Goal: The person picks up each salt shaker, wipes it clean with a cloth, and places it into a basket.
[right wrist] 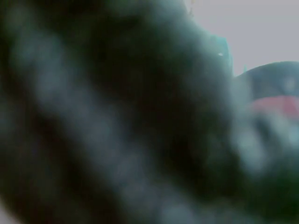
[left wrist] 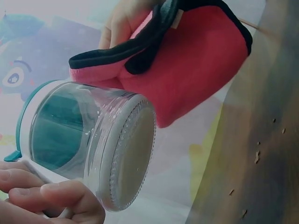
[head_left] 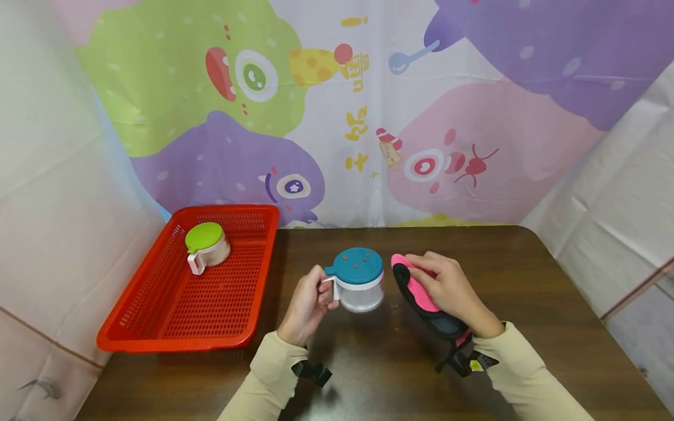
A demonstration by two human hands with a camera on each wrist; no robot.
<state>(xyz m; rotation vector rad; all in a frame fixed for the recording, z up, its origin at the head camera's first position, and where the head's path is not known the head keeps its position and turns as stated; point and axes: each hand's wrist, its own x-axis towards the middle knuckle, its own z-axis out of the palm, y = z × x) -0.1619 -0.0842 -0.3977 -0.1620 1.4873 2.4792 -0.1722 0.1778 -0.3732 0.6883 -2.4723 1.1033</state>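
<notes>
My left hand (head_left: 308,304) grips the white handle of a clear seasoning jar (head_left: 362,297), held up off the table. Small brown crumbs dot its blue lid (head_left: 359,266); in the left wrist view the glass base (left wrist: 135,154) faces the camera. Just right of the jar, my right hand (head_left: 447,286) pinches a folded pink cloth with black edging (head_left: 421,295). That cloth (left wrist: 191,60) appears close beside the jar in the left wrist view; whether they touch I cannot tell. Dark blurred fabric (right wrist: 117,116) fills most of the right wrist view.
At left stands a red plastic basket (head_left: 253,292) holding a second jar with a green lid (head_left: 204,236). Brown crumbs (left wrist: 257,157) lie scattered on the dark wooden table (head_left: 526,304). A cartoon-printed curtain (head_left: 337,193) hangs behind the table.
</notes>
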